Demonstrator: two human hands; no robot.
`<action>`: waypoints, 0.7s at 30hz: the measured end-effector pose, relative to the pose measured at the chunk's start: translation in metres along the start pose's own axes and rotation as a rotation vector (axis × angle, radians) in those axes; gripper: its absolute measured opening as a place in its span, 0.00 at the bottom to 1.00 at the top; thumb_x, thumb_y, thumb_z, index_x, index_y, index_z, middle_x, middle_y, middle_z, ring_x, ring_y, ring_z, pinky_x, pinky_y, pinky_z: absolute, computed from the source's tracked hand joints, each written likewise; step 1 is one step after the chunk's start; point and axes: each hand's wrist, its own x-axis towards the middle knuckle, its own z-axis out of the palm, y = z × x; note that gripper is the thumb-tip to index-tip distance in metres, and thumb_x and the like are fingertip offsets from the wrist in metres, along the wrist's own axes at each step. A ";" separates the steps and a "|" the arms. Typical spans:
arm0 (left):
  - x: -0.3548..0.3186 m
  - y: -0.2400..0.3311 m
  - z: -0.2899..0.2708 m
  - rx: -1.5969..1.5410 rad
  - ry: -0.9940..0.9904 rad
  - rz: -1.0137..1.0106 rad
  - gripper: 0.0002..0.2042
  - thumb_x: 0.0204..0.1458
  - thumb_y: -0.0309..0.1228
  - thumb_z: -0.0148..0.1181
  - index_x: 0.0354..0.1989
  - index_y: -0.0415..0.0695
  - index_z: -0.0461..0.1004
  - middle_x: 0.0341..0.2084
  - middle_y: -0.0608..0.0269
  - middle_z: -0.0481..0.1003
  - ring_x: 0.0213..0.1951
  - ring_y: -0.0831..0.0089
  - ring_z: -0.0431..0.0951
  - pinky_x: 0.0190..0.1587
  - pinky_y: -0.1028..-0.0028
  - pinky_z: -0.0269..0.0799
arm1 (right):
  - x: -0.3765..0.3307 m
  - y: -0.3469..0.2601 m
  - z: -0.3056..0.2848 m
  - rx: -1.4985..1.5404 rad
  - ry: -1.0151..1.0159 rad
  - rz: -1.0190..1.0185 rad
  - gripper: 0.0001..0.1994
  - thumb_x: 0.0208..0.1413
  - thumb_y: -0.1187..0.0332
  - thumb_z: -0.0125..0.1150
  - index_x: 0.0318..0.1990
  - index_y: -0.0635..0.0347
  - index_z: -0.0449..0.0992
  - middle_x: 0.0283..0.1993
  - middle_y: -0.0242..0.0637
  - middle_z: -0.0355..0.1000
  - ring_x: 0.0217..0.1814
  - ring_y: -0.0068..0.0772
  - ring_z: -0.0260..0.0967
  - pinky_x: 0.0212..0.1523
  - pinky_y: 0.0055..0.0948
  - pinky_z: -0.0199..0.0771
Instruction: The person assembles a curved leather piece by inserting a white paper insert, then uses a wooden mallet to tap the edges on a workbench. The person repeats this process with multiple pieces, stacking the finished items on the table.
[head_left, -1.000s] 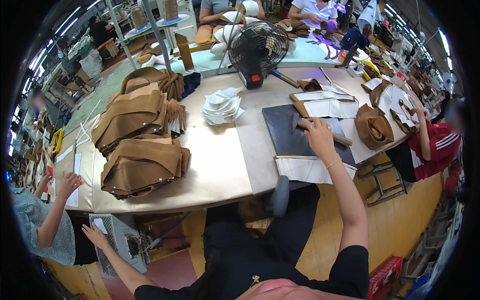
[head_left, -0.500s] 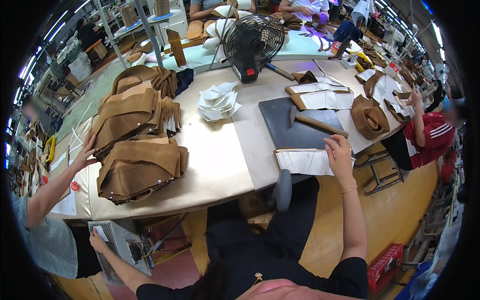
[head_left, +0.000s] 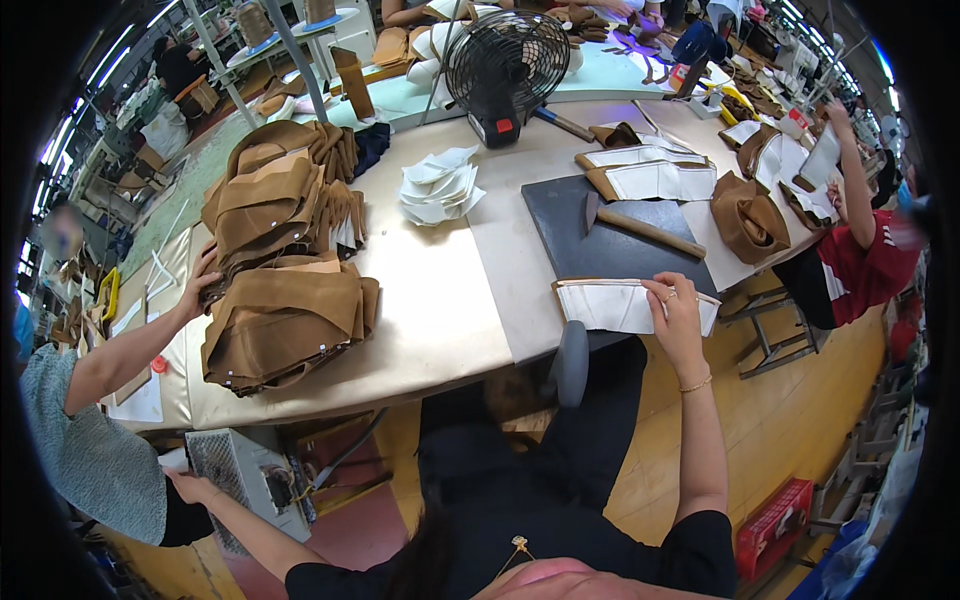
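Note:
My left hand [head_left: 189, 487], low at the left beside a metal box, is closed on a small white piece [head_left: 174, 459], partly hidden by the fingers. On the right, my right hand [head_left: 678, 312] has its fingers bent together at the upper edge of a white-lined brown leather piece [head_left: 603, 306]. That piece lies at the table's front edge, by a dark slab [head_left: 560, 225]. A hammer [head_left: 645, 232] with a wooden handle lies across the slab. More white-lined pieces [head_left: 660, 181] lie behind it.
Stacks of brown leather pieces [head_left: 285, 325] stand on the left of the table, where another person's hand [head_left: 203, 280] touches them. White pieces [head_left: 440, 187] are piled mid-table, near a black fan [head_left: 506, 70]. A grey rounded arm [head_left: 570, 365] rises at the table's edge. Another person [head_left: 850, 240] works at right.
My left hand has moved left and slightly down with the white piece, toward the person beside me. My right hand has stayed at the leather piece. The person at right has raised an arm.

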 end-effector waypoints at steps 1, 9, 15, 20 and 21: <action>-0.001 0.010 0.007 -0.338 -0.124 -0.151 0.22 0.61 0.43 0.56 0.53 0.35 0.75 0.45 0.51 0.80 0.42 0.57 0.80 0.49 0.62 0.76 | 0.000 -0.006 0.001 0.017 0.008 -0.009 0.08 0.56 0.75 0.60 0.43 0.61 0.80 0.44 0.41 0.72 0.47 0.44 0.69 0.50 0.39 0.67; -0.254 0.147 0.108 -0.967 -1.117 -0.563 0.13 0.63 0.37 0.55 0.45 0.39 0.70 0.32 0.62 0.72 0.28 0.79 0.72 0.30 0.77 0.73 | -0.003 -0.083 0.018 0.400 -0.082 0.025 0.08 0.55 0.75 0.62 0.42 0.60 0.80 0.38 0.40 0.74 0.41 0.44 0.72 0.45 0.38 0.72; -0.502 0.204 0.128 -0.421 -1.573 -0.615 0.17 0.64 0.46 0.49 0.43 0.43 0.71 0.26 0.61 0.74 0.22 0.72 0.76 0.18 0.72 0.76 | -0.011 -0.143 0.021 0.813 -0.168 0.047 0.10 0.55 0.70 0.65 0.45 0.60 0.80 0.40 0.39 0.74 0.39 0.39 0.73 0.40 0.32 0.74; -0.614 0.220 0.116 -0.208 -1.970 -0.656 0.32 0.66 0.58 0.34 0.46 0.39 0.74 0.33 0.56 0.79 0.33 0.66 0.81 0.38 0.63 0.81 | -0.024 -0.135 0.001 0.820 -0.188 0.257 0.14 0.51 0.72 0.70 0.46 0.61 0.80 0.44 0.36 0.74 0.41 0.30 0.74 0.43 0.26 0.74; -0.625 0.230 0.112 -0.203 -2.009 -0.761 0.34 0.66 0.59 0.32 0.46 0.37 0.75 0.32 0.56 0.79 0.34 0.66 0.80 0.42 0.64 0.79 | -0.030 -0.126 0.002 0.774 -0.150 0.303 0.13 0.52 0.73 0.70 0.45 0.62 0.79 0.44 0.37 0.74 0.42 0.30 0.74 0.43 0.26 0.73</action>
